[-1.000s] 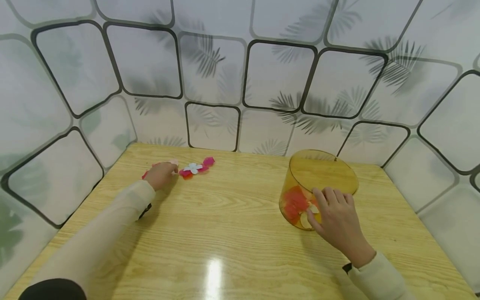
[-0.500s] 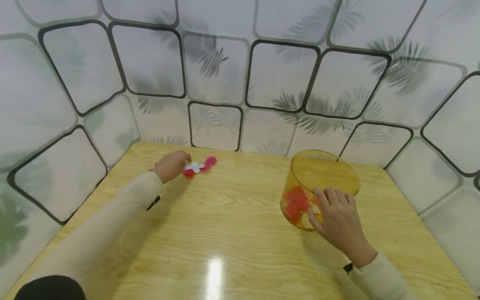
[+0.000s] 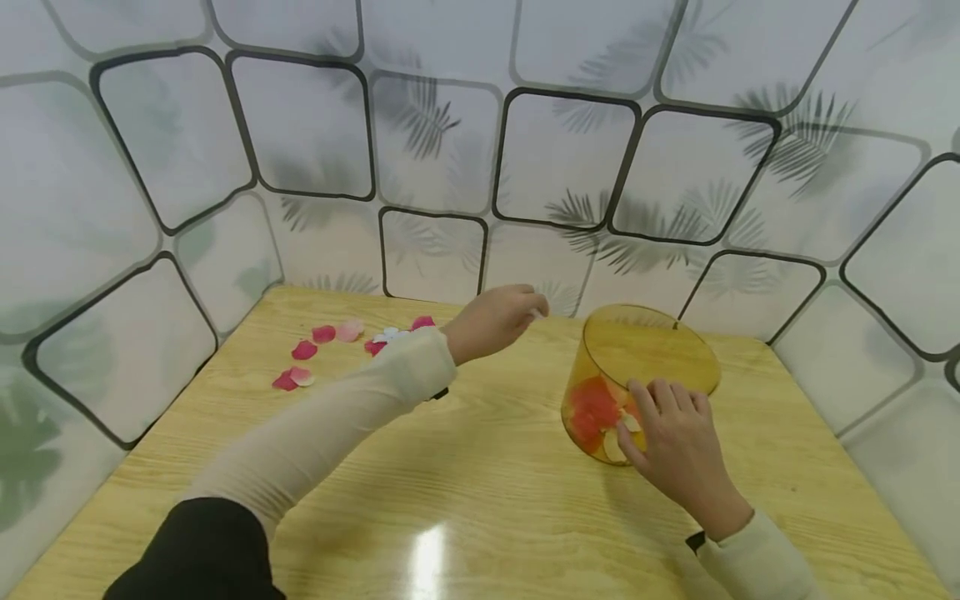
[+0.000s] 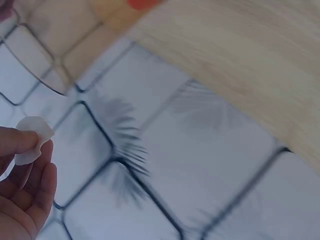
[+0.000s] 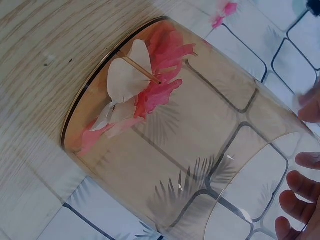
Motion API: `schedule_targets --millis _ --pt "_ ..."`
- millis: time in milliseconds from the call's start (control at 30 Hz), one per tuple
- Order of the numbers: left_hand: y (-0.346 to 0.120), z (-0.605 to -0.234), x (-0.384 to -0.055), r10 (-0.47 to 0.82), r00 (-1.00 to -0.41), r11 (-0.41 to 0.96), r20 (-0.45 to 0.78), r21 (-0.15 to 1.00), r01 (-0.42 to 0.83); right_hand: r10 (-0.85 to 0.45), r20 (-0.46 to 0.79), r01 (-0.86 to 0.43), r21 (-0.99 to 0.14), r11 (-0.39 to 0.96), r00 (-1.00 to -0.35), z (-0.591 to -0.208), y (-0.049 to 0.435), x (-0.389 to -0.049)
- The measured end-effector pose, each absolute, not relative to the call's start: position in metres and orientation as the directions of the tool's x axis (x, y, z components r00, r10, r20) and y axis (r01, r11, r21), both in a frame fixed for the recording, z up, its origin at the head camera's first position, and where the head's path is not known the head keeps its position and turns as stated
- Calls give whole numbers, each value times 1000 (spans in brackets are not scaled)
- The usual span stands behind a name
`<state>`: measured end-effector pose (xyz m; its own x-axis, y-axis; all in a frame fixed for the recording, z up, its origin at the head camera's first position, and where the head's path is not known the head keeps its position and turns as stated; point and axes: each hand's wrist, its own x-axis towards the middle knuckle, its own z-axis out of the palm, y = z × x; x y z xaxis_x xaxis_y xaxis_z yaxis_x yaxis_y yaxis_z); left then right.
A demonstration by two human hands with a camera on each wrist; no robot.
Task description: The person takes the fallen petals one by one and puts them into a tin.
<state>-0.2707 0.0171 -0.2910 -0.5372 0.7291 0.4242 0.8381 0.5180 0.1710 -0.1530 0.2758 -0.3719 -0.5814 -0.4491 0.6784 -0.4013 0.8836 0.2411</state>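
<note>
My left hand is raised over the far middle of the table and pinches a white petal between thumb and fingers. My right hand grips the near rim of a see-through amber cylindrical container, fingers over the edge and thumb against the outer wall. Red, pink and white petals lie at the bottom of that container. On the far left of the table are loose petals: dark pink ones, a pale pink one, and a white flower shape partly hidden by the left sleeve.
Both objects and hands are over a light wood-grain table. A patterned wall covering with leaf prints rises behind the table and along both sides. The left forearm crosses above the table's left half.
My left hand has lifted from the petals at far left and moved right toward the container, carrying a white petal. The right hand and container have stayed in place.
</note>
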Motion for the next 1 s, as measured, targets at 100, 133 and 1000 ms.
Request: schedule_targets --millis 100,133,1000 --pt "47 -278 -263 768 -501 484 400 152 862 -447 678 -397 241 885 -584 -373 276 -152" --pt "56 -274 -261 778 -490 473 392 147 869 -447 678 -397 243 885 -584 -373 276 -152" --pt "58 -289 -239 847 -389 466 363 -153 871 -453 678 -392 255 884 -579 -372 276 -153"
